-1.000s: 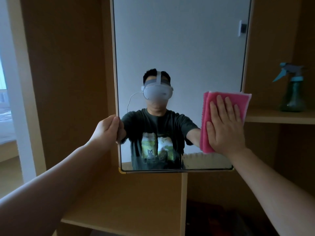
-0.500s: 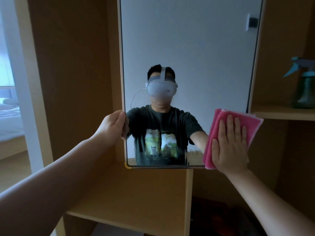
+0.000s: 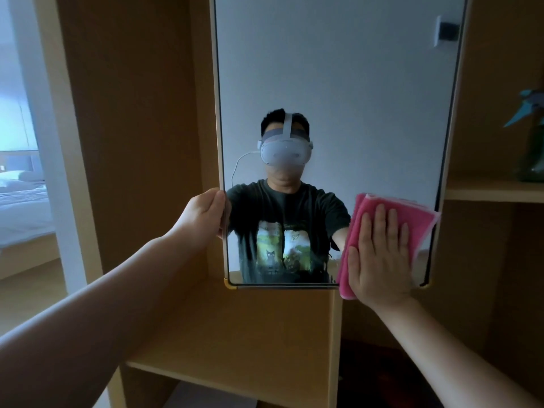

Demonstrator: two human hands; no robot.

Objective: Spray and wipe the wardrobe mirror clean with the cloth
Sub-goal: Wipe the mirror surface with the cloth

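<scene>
The tall wardrobe mirror (image 3: 338,83) hangs in the middle of the head view, framed by wooden panels. My left hand (image 3: 203,214) grips its left edge, fingers curled round the frame. My right hand (image 3: 379,254) lies flat with straight fingers on a folded pink cloth (image 3: 418,219), pressing it against the glass at the mirror's lower right corner. The cloth's lower end hangs past the bottom edge. A green spray bottle (image 3: 532,154) with a teal trigger stands on the shelf at the far right, partly cut off by the frame.
A wooden shelf (image 3: 494,191) juts out right of the mirror. Below the mirror stand a wooden divider (image 3: 334,348) and an open shelf board (image 3: 235,334). On the left, a doorway shows a bed (image 3: 20,207) with white bedding.
My right hand has slid the pink cloth down the mirror's right side to the lower corner. My left hand keeps its grip on the left edge.
</scene>
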